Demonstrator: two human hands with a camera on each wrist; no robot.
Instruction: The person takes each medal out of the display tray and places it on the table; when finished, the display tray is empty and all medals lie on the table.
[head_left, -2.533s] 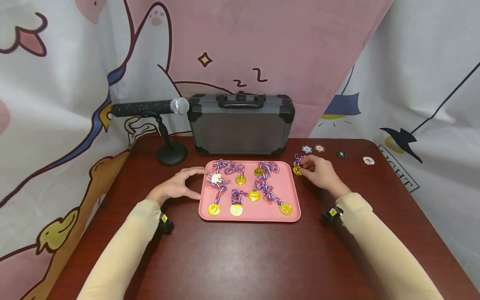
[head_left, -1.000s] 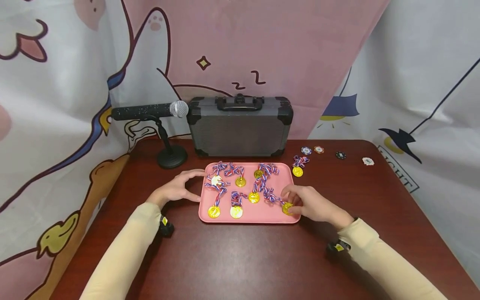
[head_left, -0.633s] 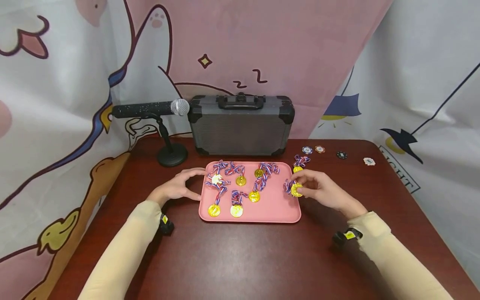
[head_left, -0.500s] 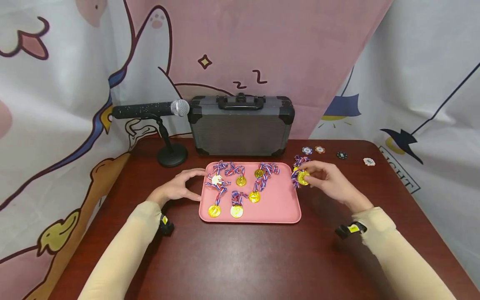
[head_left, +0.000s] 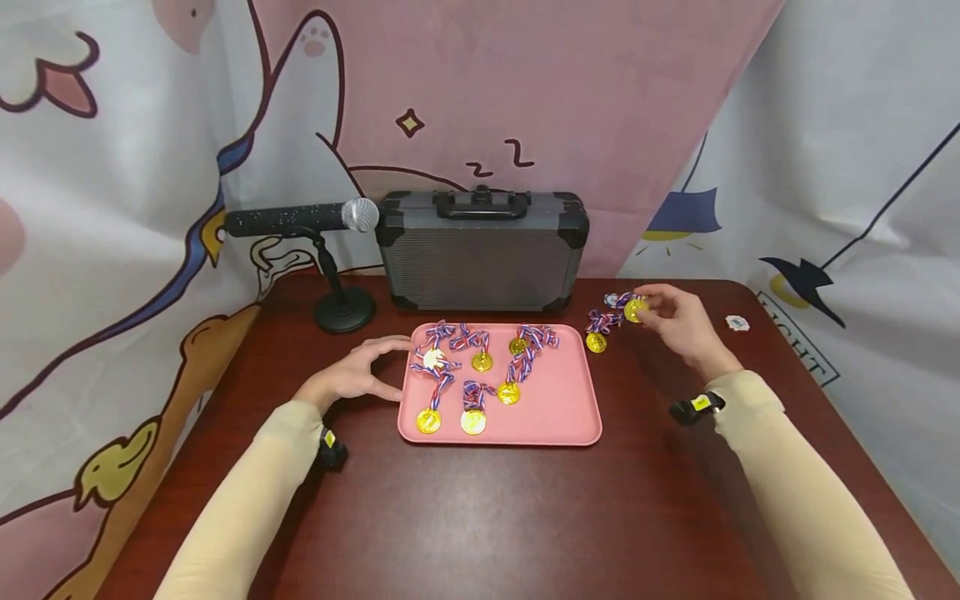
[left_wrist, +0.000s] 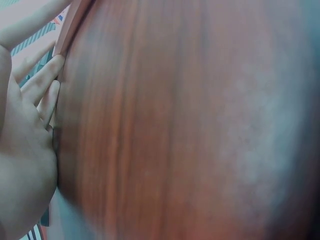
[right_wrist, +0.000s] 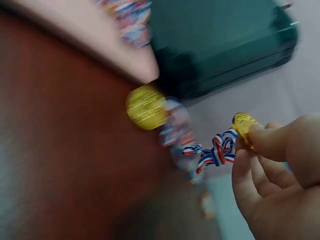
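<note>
My right hand (head_left: 681,327) pinches a gold medal (right_wrist: 244,128) between thumb and fingers, above the table right of the tray. Its knotted red, white and blue ribbon (right_wrist: 220,150) hangs loose from it. Another gold medal (head_left: 596,342) lies on the table just outside the tray's right edge, below the held one. Several more medals, such as the one at the front left (head_left: 428,421), lie with bunched ribbons on the pink tray (head_left: 558,427). At the tray's left edge, my left hand (head_left: 352,373) rests with thumb and fingers spread, fingertips against the rim.
A grey hard case (head_left: 483,258) stands behind the tray. To its left is a black microphone (head_left: 292,218) on a round-based stand (head_left: 343,310). A white poker chip (head_left: 737,322) lies at the far right; another chip (head_left: 611,299) is partly covered by the held medal's ribbon.
My right hand set one medal down right of the tray, then picked another from the tray's front right corner and carried it back and right. The left hand stayed put.
</note>
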